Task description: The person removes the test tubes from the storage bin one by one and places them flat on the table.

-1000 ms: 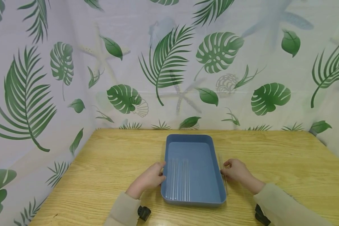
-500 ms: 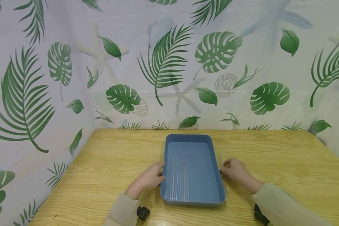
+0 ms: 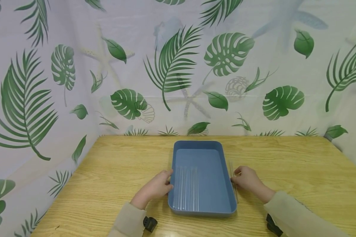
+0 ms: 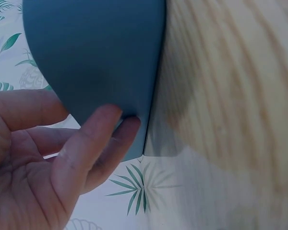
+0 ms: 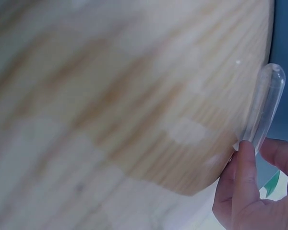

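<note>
A blue rectangular tray (image 3: pixel 215 184) stands on the table in the head view, with several clear tubes (image 3: pixel 184 189) lying side by side in its left half. My left hand (image 3: pixel 157 185) is at the tray's left side. In the left wrist view, fingertips of that hand (image 4: pixel 86 158) touch the outer wall of the tray (image 4: pixel 96 62). Just outside the tray's right wall, my right hand (image 3: pixel 247 180) pinches another clear tube (image 3: pixel 235 194). The right wrist view shows this test tube (image 5: pixel 266 103) with its rounded end beyond the thumb and fingers of the right hand (image 5: pixel 259 187).
The wooden table (image 3: pixel 290 164) extends on both sides of the tray. Behind and to the left hangs a white sheet (image 3: pixel 249 108) printed with green leaves. Black devices, one of them a wrist camera (image 3: pixel 150 224), sit at the cuffs.
Both hands, the tray and the tubes keep their places relative to each other. Only a slight shift of the whole head view to the left is seen.
</note>
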Demonstrator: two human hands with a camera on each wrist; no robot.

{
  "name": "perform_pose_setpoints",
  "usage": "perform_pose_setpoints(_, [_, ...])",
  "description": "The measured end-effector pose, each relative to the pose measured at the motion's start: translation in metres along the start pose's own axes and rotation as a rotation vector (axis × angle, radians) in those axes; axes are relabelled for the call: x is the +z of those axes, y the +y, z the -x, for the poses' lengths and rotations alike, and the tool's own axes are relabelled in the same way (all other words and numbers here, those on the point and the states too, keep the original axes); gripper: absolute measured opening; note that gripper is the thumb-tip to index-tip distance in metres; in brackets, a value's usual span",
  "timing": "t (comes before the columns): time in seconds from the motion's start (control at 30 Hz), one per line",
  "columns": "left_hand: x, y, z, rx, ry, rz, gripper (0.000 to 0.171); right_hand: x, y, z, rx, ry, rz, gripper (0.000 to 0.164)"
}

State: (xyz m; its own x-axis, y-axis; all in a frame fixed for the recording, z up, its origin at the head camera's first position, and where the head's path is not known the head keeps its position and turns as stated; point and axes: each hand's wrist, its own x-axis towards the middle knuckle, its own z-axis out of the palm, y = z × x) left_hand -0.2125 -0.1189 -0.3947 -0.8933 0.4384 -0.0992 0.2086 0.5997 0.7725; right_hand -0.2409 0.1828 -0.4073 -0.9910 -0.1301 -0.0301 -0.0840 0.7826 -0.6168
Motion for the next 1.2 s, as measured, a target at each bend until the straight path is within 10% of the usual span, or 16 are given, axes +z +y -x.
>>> perform_pose_setpoints(1.2, [0.001,-0.001,0.000,-0.009,-0.004,0.030,0.052,0.005,0.011,-0.006,0.001,-0.016,-0.012,0.038])
